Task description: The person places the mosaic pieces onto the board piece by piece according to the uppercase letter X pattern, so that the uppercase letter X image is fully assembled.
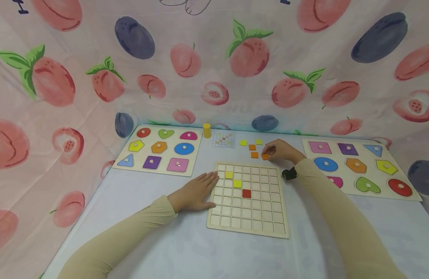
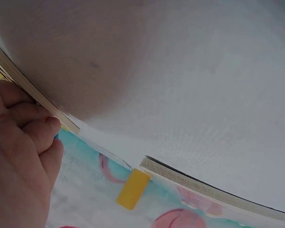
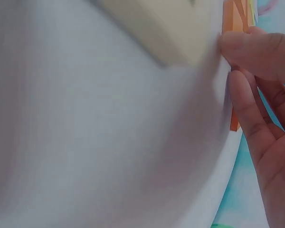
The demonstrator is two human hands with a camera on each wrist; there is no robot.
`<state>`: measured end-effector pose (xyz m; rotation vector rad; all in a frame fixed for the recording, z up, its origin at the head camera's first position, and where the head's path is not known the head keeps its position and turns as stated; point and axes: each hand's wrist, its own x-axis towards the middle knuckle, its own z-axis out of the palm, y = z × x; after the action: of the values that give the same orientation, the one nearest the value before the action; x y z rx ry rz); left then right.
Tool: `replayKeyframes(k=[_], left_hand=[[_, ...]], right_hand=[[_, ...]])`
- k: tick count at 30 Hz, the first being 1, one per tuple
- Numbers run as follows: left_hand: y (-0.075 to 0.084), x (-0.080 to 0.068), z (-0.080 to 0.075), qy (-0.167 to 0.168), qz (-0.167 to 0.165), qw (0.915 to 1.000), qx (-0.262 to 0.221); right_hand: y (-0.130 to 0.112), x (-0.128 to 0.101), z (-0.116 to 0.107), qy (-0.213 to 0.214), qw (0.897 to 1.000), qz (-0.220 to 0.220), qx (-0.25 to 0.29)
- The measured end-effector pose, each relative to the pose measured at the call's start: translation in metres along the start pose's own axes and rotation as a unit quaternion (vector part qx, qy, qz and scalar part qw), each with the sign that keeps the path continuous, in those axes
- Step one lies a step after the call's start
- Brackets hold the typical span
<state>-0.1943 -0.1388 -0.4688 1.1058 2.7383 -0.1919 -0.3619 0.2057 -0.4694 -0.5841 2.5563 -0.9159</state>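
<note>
A wooden grid board [image 1: 247, 223] lies on the table, with two yellow tiles and one red tile [image 1: 246, 193] running diagonally across its upper left part. My left hand [image 1: 195, 192] rests flat at the board's left edge, fingers straight; in the left wrist view its fingers [image 2: 40, 128] lie along a wooden edge. Beyond the board's far right corner, my right hand [image 1: 279, 150] pinches an orange square tile [image 1: 265, 157] with thumb and finger. The right wrist view shows the fingertips over this orange tile [image 3: 234, 121], partly hiding it. Two more orange tiles [image 1: 254, 155] and two yellow tiles [image 1: 243, 143] lie beside it.
A patterned card [image 1: 223, 138] and an upright yellow cylinder [image 1: 206, 131] stand near the back edge. Knobbed shape puzzle boards lie on both sides, the left puzzle [image 1: 172, 141] and the right puzzle [image 1: 383, 182]. A fruit-print cloth [image 1: 186, 97] hangs behind the table.
</note>
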Motion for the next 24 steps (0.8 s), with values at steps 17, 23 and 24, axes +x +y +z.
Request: replayKeyframes(k=[17, 23, 24], left_hand=[[-0.001, 0.001, -0.001, -0.003, 0.0, 1.0, 0.0], [-0.001, 0.0, -0.001, -0.005, 0.002, 1.0, 0.001], [0.0, 0.0, 0.0, -0.005, 0.003, 1.0, 0.003]], right_hand=[[0.013, -0.019, -0.01, 0.006, 1.0, -0.022, 0.004], [0.021, -0.024, -0.01, 0.023, 0.999, -0.017, 0.017], [0.022, -0.025, -0.01, 0.026, 0.999, -0.02, 0.017]])
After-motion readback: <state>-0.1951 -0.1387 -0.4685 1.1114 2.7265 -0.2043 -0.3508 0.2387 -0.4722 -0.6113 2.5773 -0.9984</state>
